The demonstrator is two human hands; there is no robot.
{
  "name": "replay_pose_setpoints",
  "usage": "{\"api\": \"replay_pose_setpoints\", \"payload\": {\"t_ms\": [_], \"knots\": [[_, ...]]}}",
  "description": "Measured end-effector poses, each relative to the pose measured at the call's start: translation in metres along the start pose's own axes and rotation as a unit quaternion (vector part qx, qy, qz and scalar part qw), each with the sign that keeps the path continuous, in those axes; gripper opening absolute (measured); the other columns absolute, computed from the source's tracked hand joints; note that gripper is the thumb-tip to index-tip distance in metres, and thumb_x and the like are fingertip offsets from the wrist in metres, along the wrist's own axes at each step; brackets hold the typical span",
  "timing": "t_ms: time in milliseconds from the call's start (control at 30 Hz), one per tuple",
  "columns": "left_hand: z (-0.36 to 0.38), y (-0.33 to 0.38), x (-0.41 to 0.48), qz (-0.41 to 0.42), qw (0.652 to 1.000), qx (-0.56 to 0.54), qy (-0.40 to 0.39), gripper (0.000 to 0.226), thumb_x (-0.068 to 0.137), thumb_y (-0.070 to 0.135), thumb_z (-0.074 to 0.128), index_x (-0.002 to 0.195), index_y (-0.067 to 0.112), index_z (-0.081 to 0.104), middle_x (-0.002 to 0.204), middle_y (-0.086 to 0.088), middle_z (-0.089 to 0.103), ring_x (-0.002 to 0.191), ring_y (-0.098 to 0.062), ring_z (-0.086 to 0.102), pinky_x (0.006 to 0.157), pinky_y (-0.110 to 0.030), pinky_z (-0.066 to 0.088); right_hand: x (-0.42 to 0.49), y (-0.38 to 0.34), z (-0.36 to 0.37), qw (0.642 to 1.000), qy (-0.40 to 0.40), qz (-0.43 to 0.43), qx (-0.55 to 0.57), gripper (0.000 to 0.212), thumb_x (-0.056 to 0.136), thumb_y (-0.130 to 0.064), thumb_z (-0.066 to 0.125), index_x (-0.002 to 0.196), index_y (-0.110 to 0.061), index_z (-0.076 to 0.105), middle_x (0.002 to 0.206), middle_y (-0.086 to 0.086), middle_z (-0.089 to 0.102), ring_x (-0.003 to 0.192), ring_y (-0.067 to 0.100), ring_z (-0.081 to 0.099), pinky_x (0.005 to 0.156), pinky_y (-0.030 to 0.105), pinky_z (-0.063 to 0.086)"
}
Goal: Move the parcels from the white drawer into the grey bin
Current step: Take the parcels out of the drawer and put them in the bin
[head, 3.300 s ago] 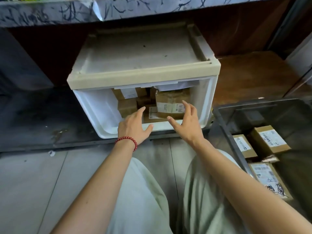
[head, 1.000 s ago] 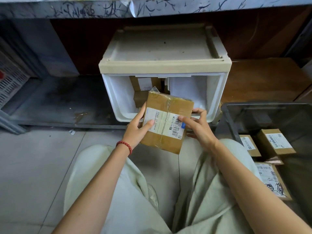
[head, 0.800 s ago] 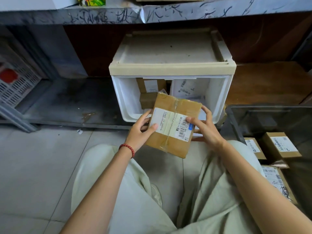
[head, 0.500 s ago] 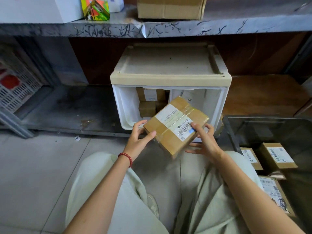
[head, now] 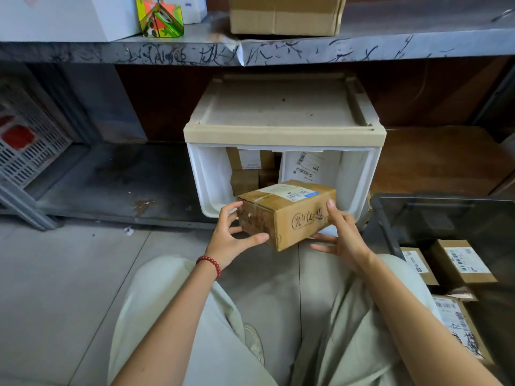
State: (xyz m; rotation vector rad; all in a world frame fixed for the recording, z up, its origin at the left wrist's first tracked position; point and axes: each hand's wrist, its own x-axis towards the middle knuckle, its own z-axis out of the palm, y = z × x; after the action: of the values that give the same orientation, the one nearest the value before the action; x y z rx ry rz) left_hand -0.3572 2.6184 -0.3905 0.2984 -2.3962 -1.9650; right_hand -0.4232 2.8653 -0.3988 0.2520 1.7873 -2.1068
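Observation:
I hold a brown cardboard parcel (head: 289, 215) in front of the open white drawer (head: 211, 179). Its label faces up and a printed side faces me. My left hand (head: 231, 235) grips its left end, thumb underneath. My right hand (head: 342, 238) holds its right side, with the index finger on the front face and the other fingers below. Inside the drawer are a brown parcel (head: 245, 162) and a white labelled parcel (head: 309, 165). The grey bin (head: 390, 218) stands at the right and holds three brown parcels, one of them a parcel (head: 462, 263) at the back.
The drawer sits on a low dark shelf (head: 111, 179) under a scratched grey shelf (head: 278, 51) carrying a cardboard box (head: 284, 15) and white boxes. A white slotted crate (head: 25, 151) stands at far left. My knees are below the parcel.
Out of the drawer since the earliest frame, the parcel has been turned in my hands: its label now faces up instead of toward me. My view has tilted upward.

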Motion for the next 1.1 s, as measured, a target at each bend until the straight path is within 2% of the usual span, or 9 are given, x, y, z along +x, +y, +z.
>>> {"api": "replay_pose_setpoints", "payload": {"t_ms": [167,267,433,600,667,733,867,967,1100], "knots": [[-0.004,-0.002,0.005,-0.024,0.999,-0.012,0.047,0.077,0.056,0.066,0.074,0.124,0.052,0.041,0.134,0.003,0.05,0.118,-0.017,0.052,0.096,-0.033,0.045,-0.001,0.0,0.0,0.999,-0.015,-0.013,-0.03,0.074,0.067,-0.071,0.063,0.127,-0.029,0.05,0.126,-0.008,0.058,0.104,0.02,0.066,0.066,0.037,0.059],[-0.005,-0.001,0.008,-0.034,0.997,-0.019,0.061,0.071,0.067,0.071,0.065,0.13,0.046,0.042,0.131,0.002,0.053,0.114,-0.013,0.052,0.084,-0.025,0.043,-0.001,0.002,-0.001,0.998,-0.019,-0.028,-0.051,0.068,0.068,-0.064,0.069,0.127,-0.035,0.055,0.126,-0.011,0.055,0.109,0.016,0.06,0.066,0.033,0.059],[-0.006,0.0,0.007,-0.022,0.998,0.001,0.053,0.077,0.065,0.062,0.066,0.135,0.038,0.044,0.115,0.006,0.061,0.096,0.004,0.056,0.059,-0.004,0.044,0.006,0.006,-0.005,0.996,0.012,-0.065,-0.056,0.046,0.084,-0.032,0.073,0.125,-0.023,0.056,0.104,0.001,0.052,0.096,0.011,0.059,0.068,0.031,0.059],[-0.009,-0.004,0.007,-0.042,0.997,0.012,0.057,0.061,0.073,0.054,0.071,0.128,0.046,0.045,0.11,0.006,0.066,0.1,0.0,0.058,0.069,-0.011,0.041,0.007,0.004,-0.004,0.992,0.015,-0.102,-0.074,0.046,0.072,-0.052,0.075,0.104,-0.025,0.055,0.121,-0.019,0.054,0.109,-0.001,0.058,0.089,0.03,0.051],[-0.009,-0.006,0.008,-0.047,0.996,0.005,0.07,0.053,0.077,0.05,0.071,0.123,0.049,0.045,0.108,0.006,0.067,0.1,-0.003,0.059,0.072,-0.017,0.043,0.008,0.003,-0.003,0.992,0.013,-0.106,-0.07,0.047,0.072,-0.053,0.074,0.101,-0.023,0.051,0.131,-0.02,0.048,0.115,-0.001,0.053,0.097,0.03,0.044],[-0.009,-0.007,0.008,-0.044,0.996,0.0,0.084,0.051,0.077,0.047,0.072,0.121,0.049,0.045,0.103,0.008,0.068,0.099,-0.004,0.059,0.074,-0.02,0.045,0.01,0.004,-0.004,0.994,0.015,-0.099,-0.041,0.045,0.073,-0.048,0.074,0.1,-0.022,0.049,0.124,-0.016,0.053,0.115,0.0,0.054,0.099,0.031,0.044],[-0.009,-0.007,0.007,-0.037,0.995,-0.008,0.097,0.051,0.076,0.043,0.075,0.118,0.046,0.046,0.101,0.012,0.067,0.096,0.002,0.06,0.077,-0.019,0.046,0.01,0.003,-0.004,0.995,0.03,-0.092,-0.016,0.039,0.082,-0.039,0.073,0.106,-0.023,0.046,0.098,-0.013,0.061,0.104,0.0,0.061,0.094,0.029,0.049],[-0.008,-0.005,0.006,-0.026,0.994,-0.042,0.098,0.055,0.077,0.033,0.077,0.123,0.036,0.047,0.109,0.011,0.065,0.088,0.013,0.062,0.064,-0.004,0.046,0.009,0.001,-0.003,0.996,0.022,-0.089,-0.008,0.049,0.083,-0.039,0.071,0.12,-0.026,0.04,0.114,-0.006,0.06,0.107,0.009,0.063,0.08,0.025,0.053],[-0.011,-0.001,0.008,-0.003,0.995,-0.055,0.079,0.063,0.078,0.023,0.077,0.135,0.022,0.049,0.128,0.004,0.06,0.114,-0.006,0.058,0.093,-0.024,0.049,0.006,0.003,-0.001,0.997,0.023,-0.07,-0.001,0.049,0.081,-0.044,0.073,0.118,-0.022,0.049,0.12,0.003,0.061,0.104,0.018,0.067,0.071,0.027,0.058]]}}
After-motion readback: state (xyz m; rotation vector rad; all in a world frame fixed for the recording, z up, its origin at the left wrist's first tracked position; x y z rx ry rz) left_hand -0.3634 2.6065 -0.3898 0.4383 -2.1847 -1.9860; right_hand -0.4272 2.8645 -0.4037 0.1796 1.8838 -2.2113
